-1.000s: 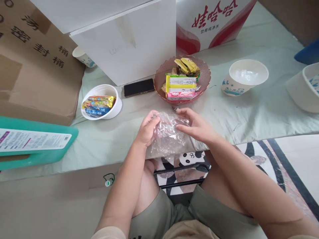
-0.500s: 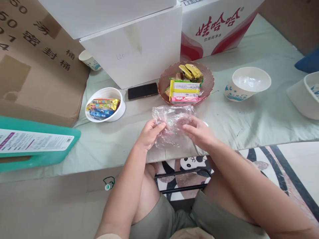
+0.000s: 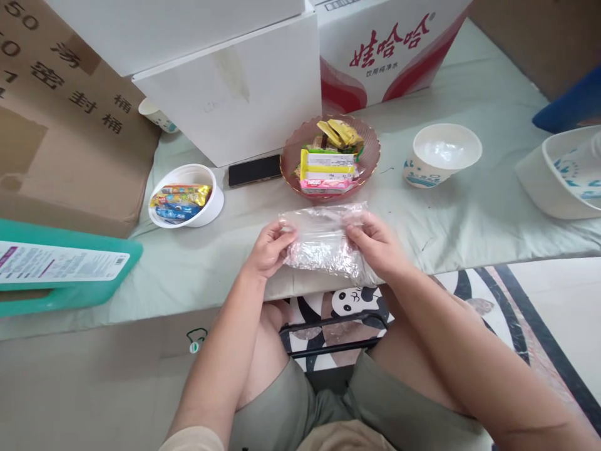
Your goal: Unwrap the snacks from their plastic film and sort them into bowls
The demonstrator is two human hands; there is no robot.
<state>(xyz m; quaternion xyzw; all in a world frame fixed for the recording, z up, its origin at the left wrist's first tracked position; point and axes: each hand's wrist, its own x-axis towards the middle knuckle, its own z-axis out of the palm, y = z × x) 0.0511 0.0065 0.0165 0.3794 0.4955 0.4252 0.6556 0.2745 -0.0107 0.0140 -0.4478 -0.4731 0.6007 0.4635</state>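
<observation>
A clear, crinkled plastic bag [image 3: 323,244] is stretched between my two hands above the table's front edge. My left hand [image 3: 271,247] pinches its left side, thumb on top. On the right side, my right hand [image 3: 375,243] grips it the same way. Just beyond the bag stands a pink ribbed glass bowl [image 3: 292,156] with several wrapped snacks [image 3: 327,170] in it. Left of that bowl lies a black phone [image 3: 253,171]. Farther left, a white round tub [image 3: 213,203] contains yellow and blue snack packets [image 3: 181,203].
A paper cup [image 3: 436,169] with clear plastic inside stands right of the bowl, and a white container [image 3: 544,181] is at far right. White boxes [image 3: 263,94], a red-and-white carton [image 3: 385,62] and a brown carton [image 3: 70,150] line the back. A green jug [image 3: 107,294] is at left.
The bag was crumpled between my hands and is now pulled out flatter and wider. Both hands still hold its sides. The whole view has shifted slightly.
</observation>
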